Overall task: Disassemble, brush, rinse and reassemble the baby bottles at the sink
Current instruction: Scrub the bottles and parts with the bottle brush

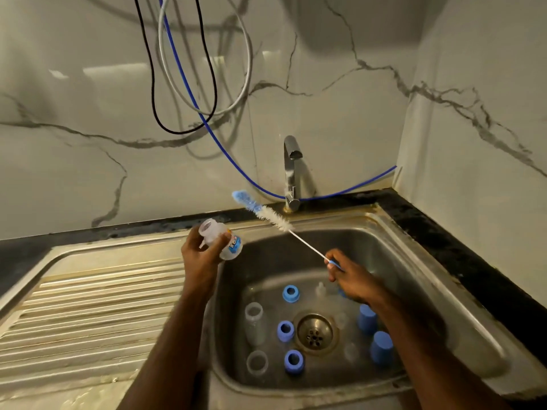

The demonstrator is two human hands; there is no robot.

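Observation:
My left hand (pixel 201 255) grips a clear baby bottle (pixel 220 236) without its top, held tilted above the sink's left rim with its open mouth up and left. My right hand (pixel 352 279) holds the handle of a long bottle brush (pixel 266 213), whose white and blue bristles stick up left, outside the bottle and near the tap. In the steel sink (pixel 444 291) lie two more clear bottles (pixel 254 322), three blue collar rings (pixel 285 331), two blue caps (pixel 381 347) and clear teats (pixel 321 290), around the drain (pixel 315 331).
A chrome tap (pixel 291 170) stands behind the basin; no water runs from it. A ribbed steel draining board (pixel 88 315) spreads to the left. Black, grey and blue hoses (pixel 183 84) hang down the marble wall. A dark counter (pixel 461 255) edges the sink on the right.

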